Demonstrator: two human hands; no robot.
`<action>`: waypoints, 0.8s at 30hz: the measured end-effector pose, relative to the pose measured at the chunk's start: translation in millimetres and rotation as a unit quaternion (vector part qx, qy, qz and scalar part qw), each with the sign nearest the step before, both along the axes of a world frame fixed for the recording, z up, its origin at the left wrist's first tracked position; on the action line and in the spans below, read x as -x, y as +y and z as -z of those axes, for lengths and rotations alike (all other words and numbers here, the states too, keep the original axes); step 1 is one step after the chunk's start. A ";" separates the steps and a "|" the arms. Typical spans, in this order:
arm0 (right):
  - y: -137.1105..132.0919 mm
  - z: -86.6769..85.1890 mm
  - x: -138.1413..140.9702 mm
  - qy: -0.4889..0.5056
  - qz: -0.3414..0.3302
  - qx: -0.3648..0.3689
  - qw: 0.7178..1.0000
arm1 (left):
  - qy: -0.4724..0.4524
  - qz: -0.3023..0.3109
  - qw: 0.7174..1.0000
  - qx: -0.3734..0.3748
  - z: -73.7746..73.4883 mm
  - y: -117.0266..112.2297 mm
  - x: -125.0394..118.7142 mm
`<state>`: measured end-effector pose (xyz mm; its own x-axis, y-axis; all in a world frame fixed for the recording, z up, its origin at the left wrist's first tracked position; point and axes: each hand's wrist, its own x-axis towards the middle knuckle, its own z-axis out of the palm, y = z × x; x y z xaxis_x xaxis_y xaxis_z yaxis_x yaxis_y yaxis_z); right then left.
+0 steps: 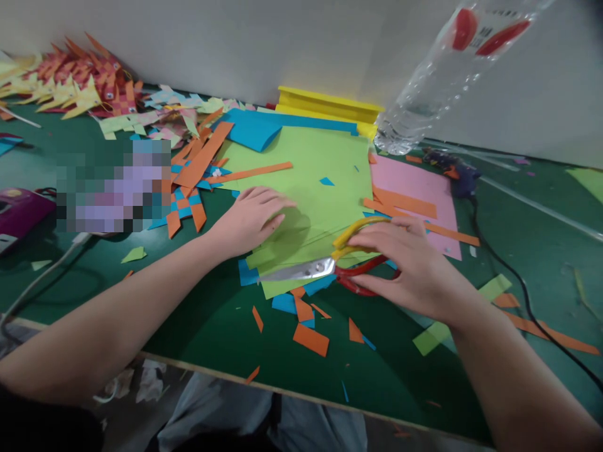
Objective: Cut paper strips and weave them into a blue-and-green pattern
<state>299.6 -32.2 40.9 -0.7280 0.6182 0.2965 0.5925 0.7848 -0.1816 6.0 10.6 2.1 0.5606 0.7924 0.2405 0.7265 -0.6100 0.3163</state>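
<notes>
My left hand (250,218) lies flat, fingers together and stretched out, on the near left part of a stack of light green paper sheets (315,168). My right hand (409,263) rests over the red and yellow handles of a pair of scissors (325,267), fingers curled round them. The steel blades point left and lie shut across the near edge of the green paper. Orange and blue paper scraps (309,339) are scattered just in front of the scissors.
A pink sheet (414,188) with orange strips lies right of the green paper. A clear plastic bottle (438,75) leans at the back right. Woven orange-blue paper (184,210), a yellow folded sheet (327,103), a glue gun (455,169) with black cable, green table (211,326).
</notes>
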 end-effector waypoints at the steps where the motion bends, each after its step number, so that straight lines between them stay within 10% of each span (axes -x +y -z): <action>1: 1.9 -0.6 -1.5 0.018 0.027 -0.021 0.999 | -0.001 -0.008 1.000 -0.003 0.3 0.7 1.7; 7: 12.5 6.5 -6.3 0.096 0.251 -0.117 0.956 | 0.010 0.013 1.000 -0.020 -2.3 -3.5 2.2; 13: 25.4 17.9 -14.4 0.086 0.402 -0.049 0.910 | 0.046 0.091 0.993 -0.055 -5.9 -13.7 -4.6; 24: 35.9 28.8 -25.6 0.075 0.474 0.004 0.877 | 0.049 0.120 0.991 -0.029 -3.7 -13.9 -2.6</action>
